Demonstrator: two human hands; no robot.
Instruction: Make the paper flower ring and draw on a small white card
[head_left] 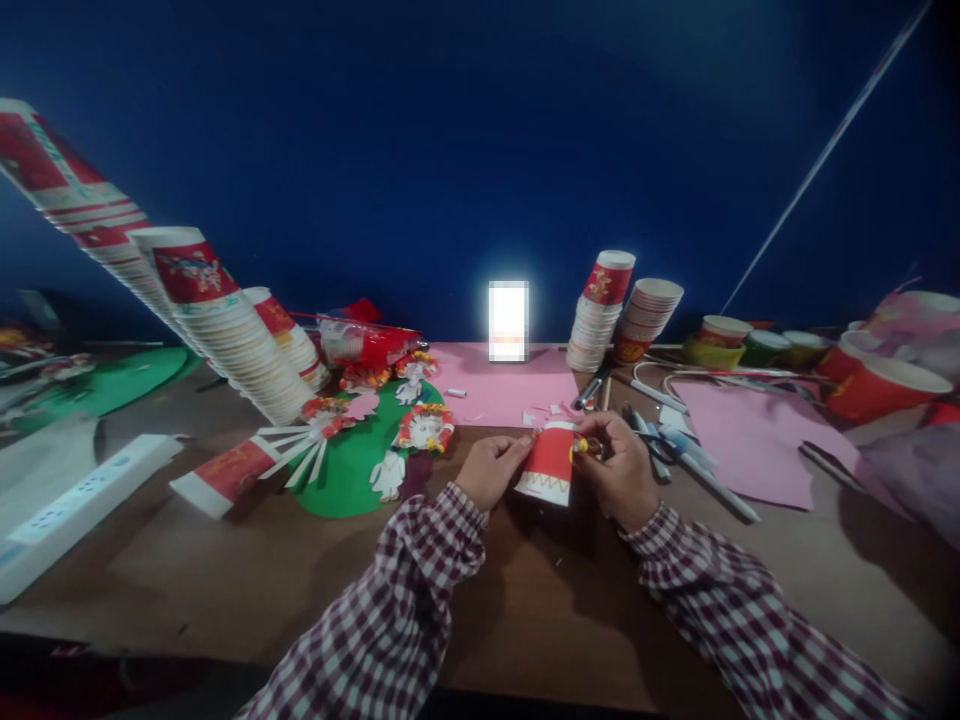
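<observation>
A red and white paper cup (550, 462) with a gold zigzag band is tilted between my two hands, above the brown table. My left hand (489, 468) grips its left edge between thumb and fingers. On the opposite side, my right hand (628, 472) pinches the cup's upper right edge, where a small yellow and brown piece shows at the fingertips; its exact form is too small to tell. Left of my hands lies a green paper sheet (330, 495) bearing a red, yellow and white paper ring (424, 428) and a white paper figure cutout (388, 476).
Tall cup stacks lean at the left (225, 330) and stand at the back right (592, 320). A cup with splayed strips (232, 475) lies near a power strip (82, 510). Scissors (664, 440), pens and pink paper (750, 440) lie right. A bright pixelated patch shows behind.
</observation>
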